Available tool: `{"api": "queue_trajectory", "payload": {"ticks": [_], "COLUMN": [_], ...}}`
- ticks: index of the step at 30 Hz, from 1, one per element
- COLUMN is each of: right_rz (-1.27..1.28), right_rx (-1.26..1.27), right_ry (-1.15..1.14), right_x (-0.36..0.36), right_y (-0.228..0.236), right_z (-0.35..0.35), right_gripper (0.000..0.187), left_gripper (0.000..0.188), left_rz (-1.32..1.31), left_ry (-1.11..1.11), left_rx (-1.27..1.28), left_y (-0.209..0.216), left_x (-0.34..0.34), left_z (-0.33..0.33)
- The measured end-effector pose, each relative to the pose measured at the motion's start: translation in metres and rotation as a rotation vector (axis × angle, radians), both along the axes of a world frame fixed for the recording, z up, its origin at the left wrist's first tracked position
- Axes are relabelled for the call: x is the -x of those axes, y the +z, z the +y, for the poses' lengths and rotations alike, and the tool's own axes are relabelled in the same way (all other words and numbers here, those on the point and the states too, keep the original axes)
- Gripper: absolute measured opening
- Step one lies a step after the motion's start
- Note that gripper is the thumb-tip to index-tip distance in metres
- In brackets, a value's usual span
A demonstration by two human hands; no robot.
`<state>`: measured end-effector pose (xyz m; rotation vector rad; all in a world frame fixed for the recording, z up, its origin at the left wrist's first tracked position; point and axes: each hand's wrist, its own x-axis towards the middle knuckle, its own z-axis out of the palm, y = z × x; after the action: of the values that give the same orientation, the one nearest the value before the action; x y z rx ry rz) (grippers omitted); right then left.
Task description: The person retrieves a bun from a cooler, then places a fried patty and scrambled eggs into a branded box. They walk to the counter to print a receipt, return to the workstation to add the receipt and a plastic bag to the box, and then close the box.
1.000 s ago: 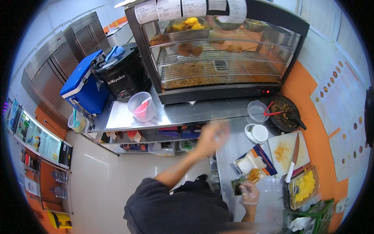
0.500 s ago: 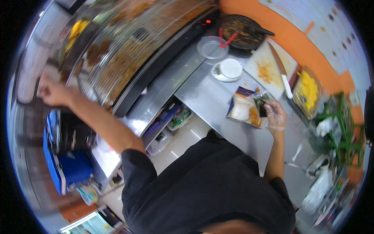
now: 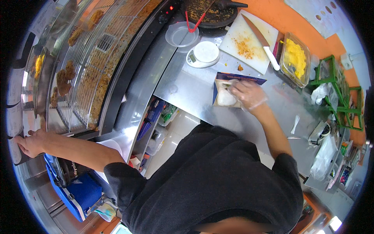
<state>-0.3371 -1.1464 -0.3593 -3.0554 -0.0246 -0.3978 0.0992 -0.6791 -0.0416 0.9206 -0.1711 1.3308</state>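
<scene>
On the counter [image 3: 269,130], the unclosed box [image 3: 230,76] already holds a white mound [image 3: 226,98]; whether your right hand [image 3: 248,93] or left hand [image 3: 33,143] grips is unclear.

Hands apart | left hand [image 3: 32,143] outstretched, bare | right hand [image 3: 246,94] gloved, blurred, perhaps curled

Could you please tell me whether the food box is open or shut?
The food box is open: white food shows inside, beside the right hand.

Orange wall [image 3: 304,25], pale tiled floor [image 3: 177,134]
</scene>
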Motion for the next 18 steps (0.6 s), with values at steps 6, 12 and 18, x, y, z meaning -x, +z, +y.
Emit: {"api": "queue_trajectory", "payload": {"ticks": [6, 12, 18], "right_rz": [0.272, -0.040, -0.497], "right_rx": [0.117, -0.239, -0.462], "right_ry": [-0.116, -0.173, -0.449], "right_x": [-0.038, -0.022, 0.024], "right_y": [-0.039, -0.038, -0.020], "right_z": [0.005, 0.007, 0.031], "right_gripper": [0.027, 0.023, 0.030], "left_gripper": [0.029, 0.039, 0.035], "left_rz": [0.049, 0.042, 0.288], "left_ry": [-0.015, -0.279, 0.049], "left_rx": [-0.019, -0.256, -0.733], "left_y": [-0.002, -0.009, -0.023], "left_x": [-0.002, -0.031, -0.027], "left_z": [0.009, 0.059, 0.060]}}
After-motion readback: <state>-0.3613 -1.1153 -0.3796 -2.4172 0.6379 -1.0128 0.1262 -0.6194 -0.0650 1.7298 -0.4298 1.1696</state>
